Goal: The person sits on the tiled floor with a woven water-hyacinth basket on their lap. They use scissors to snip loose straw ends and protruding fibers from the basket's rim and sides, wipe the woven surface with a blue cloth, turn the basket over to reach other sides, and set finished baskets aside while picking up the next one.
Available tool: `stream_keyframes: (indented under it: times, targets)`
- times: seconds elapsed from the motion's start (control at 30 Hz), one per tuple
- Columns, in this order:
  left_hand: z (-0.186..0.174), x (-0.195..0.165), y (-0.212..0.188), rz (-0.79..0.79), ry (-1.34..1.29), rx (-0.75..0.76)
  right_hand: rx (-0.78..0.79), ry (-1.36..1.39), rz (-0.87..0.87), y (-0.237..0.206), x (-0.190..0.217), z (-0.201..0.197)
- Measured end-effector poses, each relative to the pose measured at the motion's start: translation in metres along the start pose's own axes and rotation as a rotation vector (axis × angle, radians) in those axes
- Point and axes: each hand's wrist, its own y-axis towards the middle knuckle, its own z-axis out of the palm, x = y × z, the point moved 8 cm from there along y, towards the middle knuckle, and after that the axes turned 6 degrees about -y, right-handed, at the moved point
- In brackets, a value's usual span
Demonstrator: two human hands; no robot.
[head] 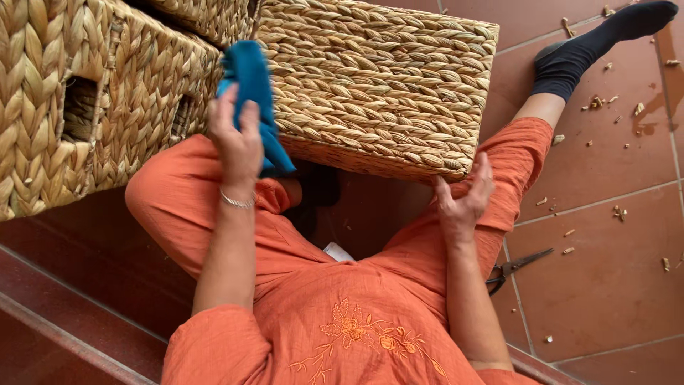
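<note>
A crumpled blue cloth (251, 85) is gripped in the left hand (237, 142) and pressed to the left end of a rectangular woven straw basket (381, 82). The basket's lower right corner is braced by the spread-fingered right hand (463, 203); its long axis runs between both hands.

Blue cloth (251, 78) against tilted woven basket (377, 85)
</note>
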Motion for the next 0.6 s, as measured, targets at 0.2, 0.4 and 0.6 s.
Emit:
stream_keyframes:
  times: [0.2, 0.4, 0.6]
  targets:
    - [0.081, -0.102, -0.091, 0.050, -0.309, 0.300, 0.326, 0.787, 0.183, -0.029, 0.078, 0.032]
    - [0.098, -0.139, -0.107, 0.394, -0.508, 0.486, 0.350, 1.059, 0.565, -0.018, 0.060, 0.049]
    - [0.004, 0.070, -0.006, -0.278, -0.601, -0.197, -0.137, 0.422, 0.038, 0.012, 0.000, -0.022]
